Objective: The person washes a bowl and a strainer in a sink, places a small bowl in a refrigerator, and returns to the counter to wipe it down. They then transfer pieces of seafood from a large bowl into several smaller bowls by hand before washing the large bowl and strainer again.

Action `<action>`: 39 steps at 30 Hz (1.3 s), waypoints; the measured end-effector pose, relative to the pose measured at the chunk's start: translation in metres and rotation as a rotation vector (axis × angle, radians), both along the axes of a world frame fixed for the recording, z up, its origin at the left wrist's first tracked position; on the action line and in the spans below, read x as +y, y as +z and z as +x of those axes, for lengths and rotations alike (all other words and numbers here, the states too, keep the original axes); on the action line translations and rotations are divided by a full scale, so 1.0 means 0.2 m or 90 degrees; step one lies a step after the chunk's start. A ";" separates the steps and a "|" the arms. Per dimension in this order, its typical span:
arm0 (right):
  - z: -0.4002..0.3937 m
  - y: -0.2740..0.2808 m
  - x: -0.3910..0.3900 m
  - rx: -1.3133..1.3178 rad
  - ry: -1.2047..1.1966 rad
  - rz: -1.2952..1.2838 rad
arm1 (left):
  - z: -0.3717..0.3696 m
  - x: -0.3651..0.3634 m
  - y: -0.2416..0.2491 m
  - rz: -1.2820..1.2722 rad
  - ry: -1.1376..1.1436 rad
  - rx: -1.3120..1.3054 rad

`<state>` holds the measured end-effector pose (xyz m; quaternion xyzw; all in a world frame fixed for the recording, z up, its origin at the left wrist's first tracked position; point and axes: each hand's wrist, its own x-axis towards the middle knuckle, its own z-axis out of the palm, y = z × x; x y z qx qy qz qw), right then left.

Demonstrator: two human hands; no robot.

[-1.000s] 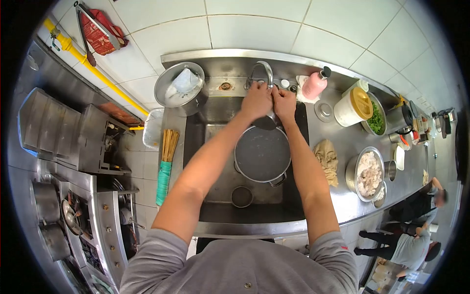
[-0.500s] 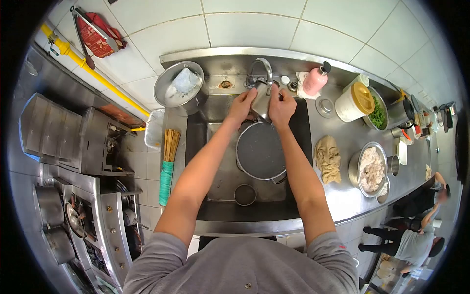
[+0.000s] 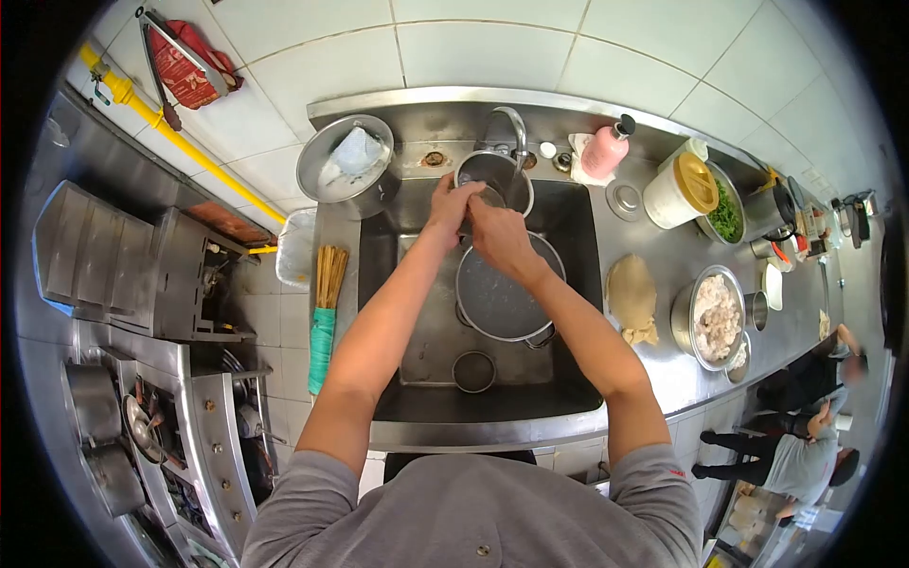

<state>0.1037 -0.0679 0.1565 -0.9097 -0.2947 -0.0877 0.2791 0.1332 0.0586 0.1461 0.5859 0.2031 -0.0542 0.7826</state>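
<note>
Under the running-water spout of the faucet (image 3: 520, 142) is a small metal pot (image 3: 520, 204), its opening facing up. My left hand (image 3: 453, 210) is closed on the pot's near left side. My right hand (image 3: 502, 237) crosses in front, fingers bent together at the near rim beside the left hand; what they hold is hidden. Below both hands, a wide pot (image 3: 507, 298) filled with greyish liquid stands in the sink (image 3: 426, 350). A small round metal cup or ring (image 3: 473, 372) lies nearer me on the sink floor.
Left of the sink are a deep pot (image 3: 374, 194) with a whitish item inside and a bundle of sticks (image 3: 327, 284) in green wrap. On the right are a crumpled cloth (image 3: 632, 293), a pink pump bottle (image 3: 604, 151), a yellow-lidded tub (image 3: 670, 201) and a bowl of pale pieces (image 3: 717, 317). People stand far right.
The small pot has gone from tilted over the wide pot to opening upward beneath the faucet. My right hand has moved left and down, next to my left hand. The cloth has changed shape.
</note>
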 end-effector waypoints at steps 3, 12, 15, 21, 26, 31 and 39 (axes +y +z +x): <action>-0.01 0.01 -0.12 0.025 0.129 -0.100 | 0.11 0.14 -0.12 0.044 -0.092 0.006; 0.03 0.07 -0.14 0.166 -0.027 -0.198 | -0.03 -0.10 -0.04 0.035 -0.007 -0.124; 0.02 -0.09 -0.22 0.039 0.083 -0.186 | 0.06 0.00 -0.13 0.162 -0.105 -0.121; 0.10 -0.10 -0.45 -0.179 0.176 -0.413 | 0.06 0.05 0.05 0.559 -0.234 -0.125; -0.08 -0.08 -0.29 -0.028 0.145 -0.386 | 0.22 -0.17 0.03 0.417 -0.137 -0.371; -0.03 -0.07 -0.24 -0.009 0.090 -0.284 | 0.35 -0.43 0.07 0.039 -0.193 -0.162; -0.03 -0.14 -0.23 -0.032 0.051 -0.150 | 0.41 -0.41 0.10 0.205 -0.176 -0.092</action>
